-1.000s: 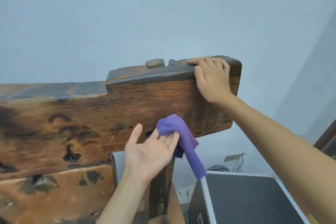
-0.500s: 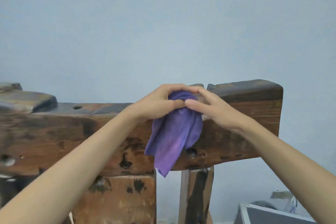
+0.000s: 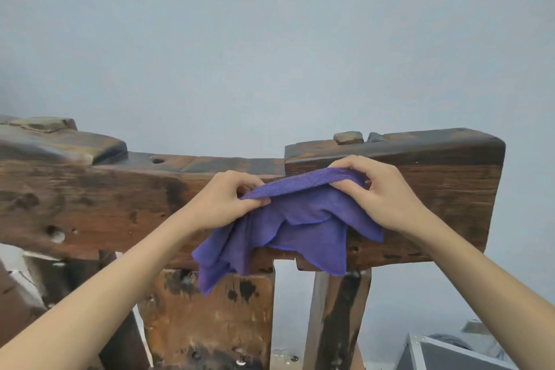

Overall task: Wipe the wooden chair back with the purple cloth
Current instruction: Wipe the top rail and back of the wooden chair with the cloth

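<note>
Your left hand [image 3: 223,204] and right hand [image 3: 380,193] now pinch the soft purple cloth [image 3: 300,219], spread wider than a half-second ago before the dark weathered wooden chair back [image 3: 450,189]; wiping looks imminent.

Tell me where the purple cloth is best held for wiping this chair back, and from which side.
Best by its folded top edge. The purple cloth hangs loose against the wooden chair back, its ragged corners drooping. The left hand and right hand pinch that edge from the near side, which looks a sound grip.
</note>
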The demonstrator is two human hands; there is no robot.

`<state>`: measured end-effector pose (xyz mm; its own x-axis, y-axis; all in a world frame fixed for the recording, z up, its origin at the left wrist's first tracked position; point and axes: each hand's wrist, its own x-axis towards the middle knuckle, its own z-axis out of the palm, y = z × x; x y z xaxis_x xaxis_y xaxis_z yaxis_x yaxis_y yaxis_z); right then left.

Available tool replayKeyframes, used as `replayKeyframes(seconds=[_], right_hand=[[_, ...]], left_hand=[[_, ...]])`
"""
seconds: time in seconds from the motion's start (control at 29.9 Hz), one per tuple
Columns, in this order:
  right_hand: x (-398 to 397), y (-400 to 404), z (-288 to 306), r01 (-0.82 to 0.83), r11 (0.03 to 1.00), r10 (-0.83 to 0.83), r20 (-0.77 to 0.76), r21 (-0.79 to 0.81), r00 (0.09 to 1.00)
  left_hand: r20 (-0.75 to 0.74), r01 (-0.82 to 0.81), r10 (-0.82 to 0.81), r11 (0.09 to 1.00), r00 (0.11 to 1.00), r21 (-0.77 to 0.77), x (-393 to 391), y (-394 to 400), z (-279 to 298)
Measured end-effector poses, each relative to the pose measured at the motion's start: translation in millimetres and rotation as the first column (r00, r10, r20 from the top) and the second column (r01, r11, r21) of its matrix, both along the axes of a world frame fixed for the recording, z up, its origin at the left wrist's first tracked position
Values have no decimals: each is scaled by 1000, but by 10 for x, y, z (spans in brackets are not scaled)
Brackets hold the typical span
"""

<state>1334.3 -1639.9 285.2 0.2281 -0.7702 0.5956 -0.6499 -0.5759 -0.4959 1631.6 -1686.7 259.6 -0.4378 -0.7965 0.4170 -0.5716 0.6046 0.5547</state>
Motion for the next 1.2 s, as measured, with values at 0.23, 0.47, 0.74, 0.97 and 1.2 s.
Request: replayKeyframes(seconds=[0.23,0.47,0.74,0.97,1.2], right_hand=[[-18,94,-140,117,993,-117,-4,-25,993],[45,421,-153,217,976,-217,-29,-20,976],[317,1113,-213,340,928,-305,-209,155,929],[557,1835,-384,456,829,-403,-220,324,889],[771,2830,-606,518,767,-559,-2,377,829]], left_hand=[[-161,87,-55,977,985,197,240,87,-251],[-332,250,-145,920,932,300,382,190,-374],[-383,342,-198,870,902,355,489,464,-613],[-247,354,-272,843,930,404,440,828,-987],[39,440,-511,774,859,456,-141,1642,-1235]])
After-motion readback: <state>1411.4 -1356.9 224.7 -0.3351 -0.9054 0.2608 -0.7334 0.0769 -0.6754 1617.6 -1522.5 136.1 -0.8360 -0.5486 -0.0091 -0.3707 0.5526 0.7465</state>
